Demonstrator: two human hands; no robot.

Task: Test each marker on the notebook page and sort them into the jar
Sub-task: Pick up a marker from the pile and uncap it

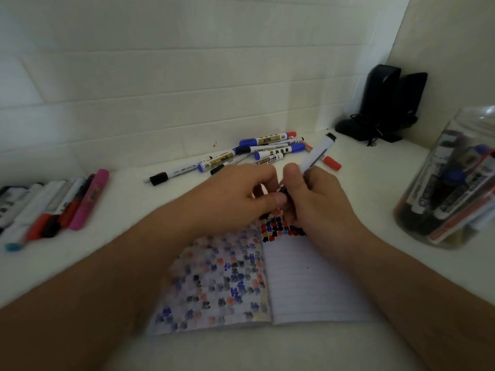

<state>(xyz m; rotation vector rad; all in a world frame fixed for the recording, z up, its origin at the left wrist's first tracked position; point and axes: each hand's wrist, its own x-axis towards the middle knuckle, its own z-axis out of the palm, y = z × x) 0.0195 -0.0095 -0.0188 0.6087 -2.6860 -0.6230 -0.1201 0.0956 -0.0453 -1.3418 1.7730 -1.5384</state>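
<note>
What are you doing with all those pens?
A person is trying out markers on an open notebook. The right hand grips a white marker above the page, and the left hand pinches its lower end, where the cap or tip is. Little colored scribbles already fill part of the pages. A pile of markers waits behind the notebook, another row lies at the left, and a clear jar at the right already holds some.

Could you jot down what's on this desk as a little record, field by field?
right hand: grips a white marker
left hand: pinches something dark at the marker's lower end
notebook: open, colour test marks on both pages
jar: at right, holds markers
loose pile: markers by the wall
row at left: markers side by side
speakers: far right corner
</note>
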